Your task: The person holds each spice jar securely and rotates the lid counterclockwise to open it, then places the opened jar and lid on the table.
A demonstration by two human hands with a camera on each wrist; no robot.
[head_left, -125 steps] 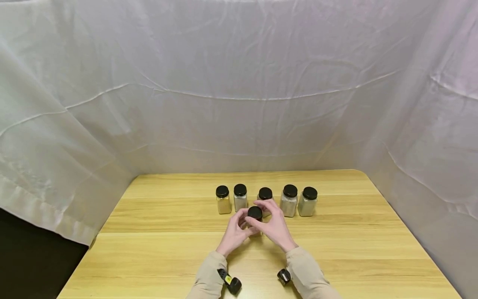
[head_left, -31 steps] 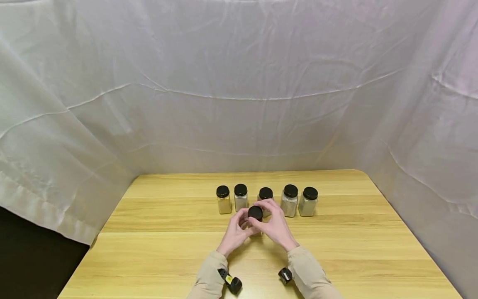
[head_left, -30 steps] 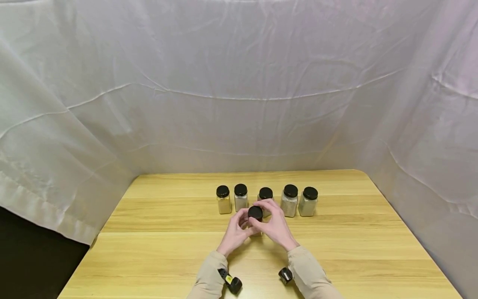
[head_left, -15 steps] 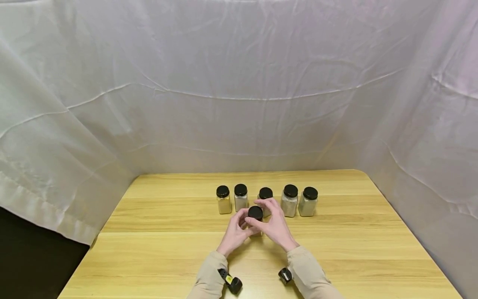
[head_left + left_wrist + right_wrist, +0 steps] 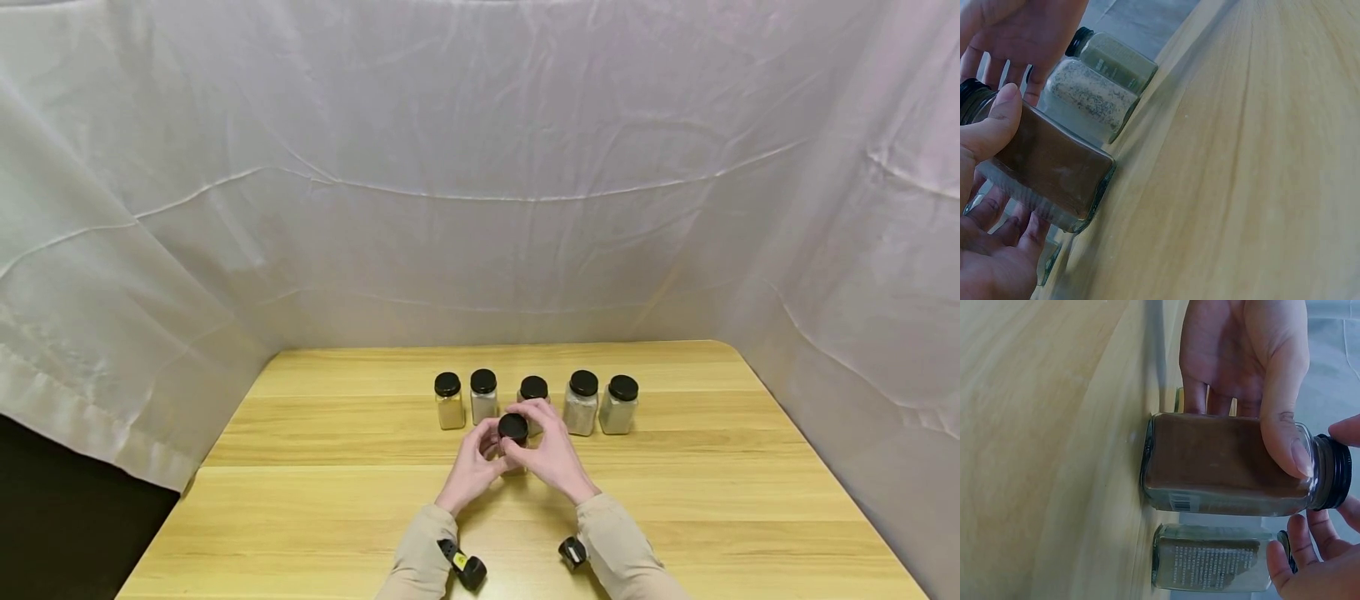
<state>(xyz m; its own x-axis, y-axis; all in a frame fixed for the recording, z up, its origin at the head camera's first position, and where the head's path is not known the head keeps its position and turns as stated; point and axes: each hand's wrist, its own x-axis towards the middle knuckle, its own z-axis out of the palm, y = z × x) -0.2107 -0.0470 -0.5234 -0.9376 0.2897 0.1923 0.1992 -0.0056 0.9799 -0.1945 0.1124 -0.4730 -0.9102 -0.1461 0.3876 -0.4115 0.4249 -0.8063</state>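
Both hands are grasping the same object, a glass jar filled with brown powder (image 5: 1204, 456), which stands upright between them. The left hand (image 5: 472, 468) is wrapped around the jar's glass body, its thumb lying across the side below the neck. The right hand (image 5: 555, 457) is higher up, pinching the black lid (image 5: 513, 427) with the thumb on the near side and fingers on the far side. The jar's base is right at the bench (image 5: 315, 508); whether it bears fully on the wood I cannot tell. Beyond the hands, five more black-lidded jars stand upright in a loose row. The yellow jar (image 5: 450, 412) is farthest to the left, past the left hand, with a pale grey jar (image 5: 483, 407) next to it. A middle jar (image 5: 533, 387) is directly behind the right hand and partly hidden by it. Past the right hand on its right come a speckled jar (image 5: 580, 414) and, just beside that, a grey-green jar (image 5: 618, 416). Nearer than the hands, both forearms are in beige sleeves (image 5: 423, 537), with a black device (image 5: 472, 572) at the left wrist and a smaller black unit (image 5: 572, 552) at the right. White fabric (image 5: 480, 183) hangs behind everything and along both sides.
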